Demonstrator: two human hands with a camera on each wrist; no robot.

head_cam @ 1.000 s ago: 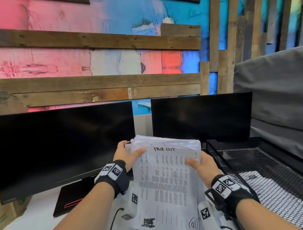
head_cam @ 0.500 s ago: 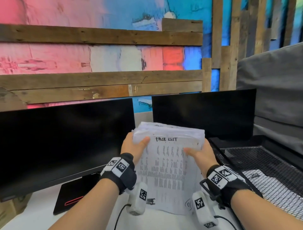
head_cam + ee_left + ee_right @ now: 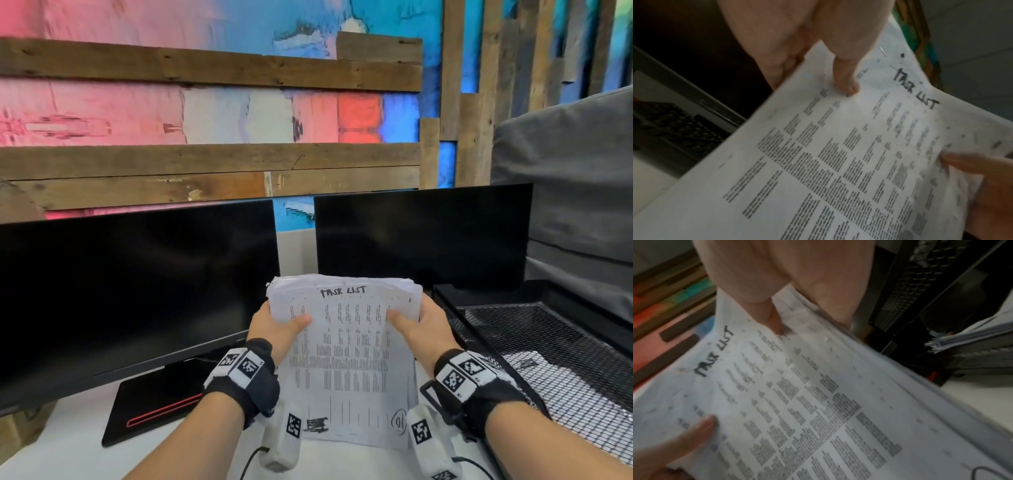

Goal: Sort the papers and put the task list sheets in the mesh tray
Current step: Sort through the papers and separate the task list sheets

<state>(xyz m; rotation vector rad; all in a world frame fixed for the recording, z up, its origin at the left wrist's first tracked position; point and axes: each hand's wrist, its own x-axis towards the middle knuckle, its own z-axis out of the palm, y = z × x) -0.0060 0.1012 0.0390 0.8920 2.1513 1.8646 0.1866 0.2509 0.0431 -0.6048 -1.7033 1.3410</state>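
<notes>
At lower centre, the left hand (image 3: 274, 329) and right hand (image 3: 423, 327) grip a thick white paper stack (image 3: 346, 339), thumbs pressing its handwritten "TASK LIST" top sheet, beside the black mesh tray (image 3: 548, 329).

"TASK LIST" is handwritten in black marker across the top of the front sheet (image 3: 346, 346) of the paper stack; the wrist views show the same heading (image 3: 915, 88). A circled "10", as far as the blur allows, sits at its lower right corner. The printed columns beneath are too small to read
</notes>
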